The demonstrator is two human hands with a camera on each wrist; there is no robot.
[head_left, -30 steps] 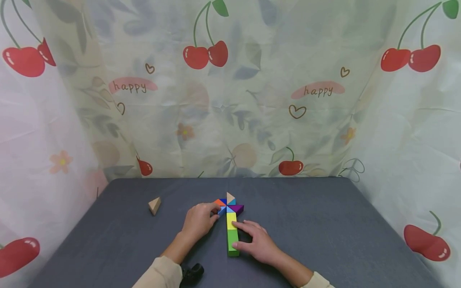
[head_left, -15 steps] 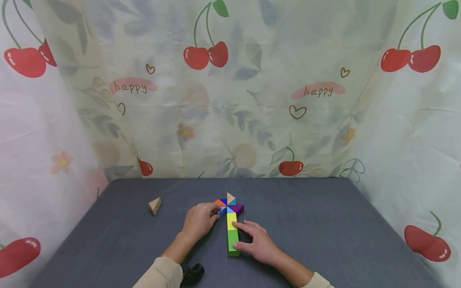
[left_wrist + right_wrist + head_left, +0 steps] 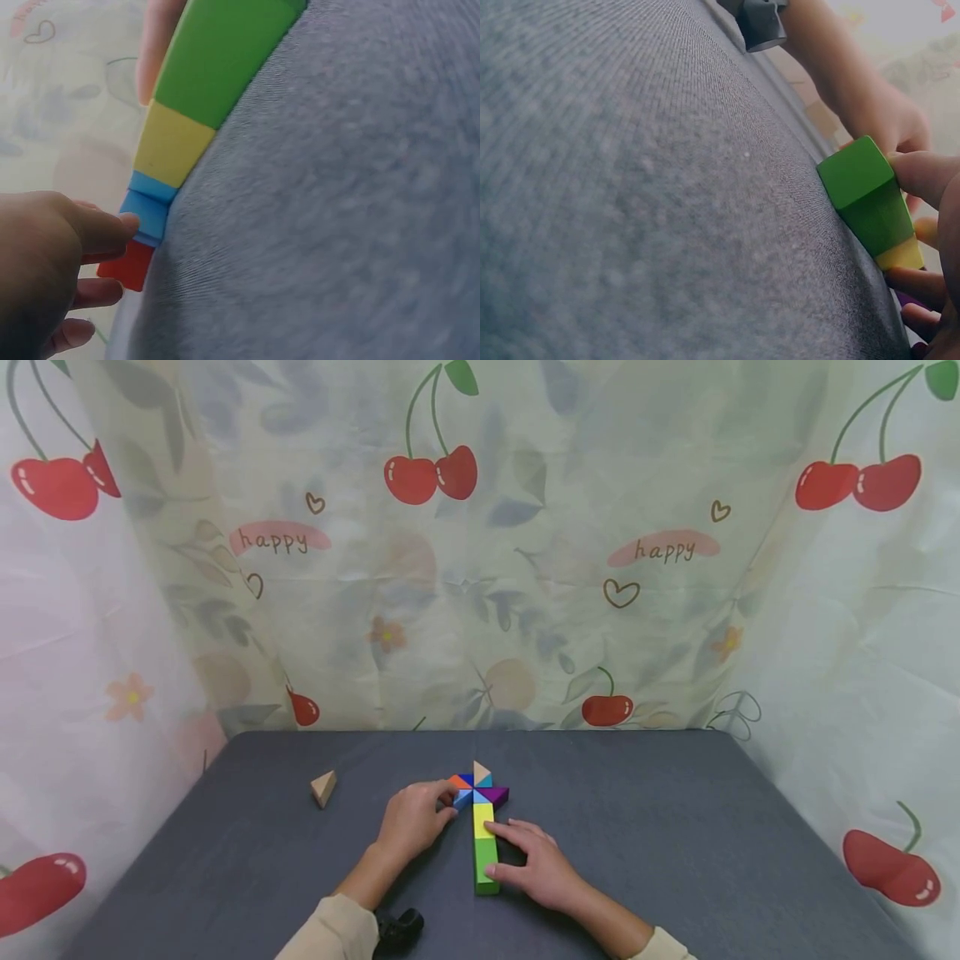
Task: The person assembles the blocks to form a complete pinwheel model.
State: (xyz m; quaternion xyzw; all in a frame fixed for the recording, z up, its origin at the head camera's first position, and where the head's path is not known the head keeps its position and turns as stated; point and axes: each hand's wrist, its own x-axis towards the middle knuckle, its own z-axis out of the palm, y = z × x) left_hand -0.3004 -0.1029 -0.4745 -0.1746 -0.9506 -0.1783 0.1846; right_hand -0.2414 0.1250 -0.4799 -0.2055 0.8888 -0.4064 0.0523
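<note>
Several coloured triangular blocks form a pinwheel in the head view, including an orange one [image 3: 459, 782] and a purple one [image 3: 493, 796]. A yellow block [image 3: 483, 818] and a green block [image 3: 484, 853] run in a line from it toward the person. My left hand [image 3: 414, 820] holds the light blue triangular block [image 3: 150, 212] at the pinwheel's left, thumb on its near side, index finger by the orange one. My right hand [image 3: 538, 864] rests alongside the row, index finger touching the yellow block and thumb touching the green block. Its other fingers show beside the row in the right wrist view.
A loose natural-wood triangular block [image 3: 323, 789] lies to the left on the dark grey tabletop [image 3: 660, 827]. Below the left forearm sits a black device [image 3: 400, 929], by the sleeve. Cherry-printed curtains [image 3: 465, 568] stand behind the table and at both sides.
</note>
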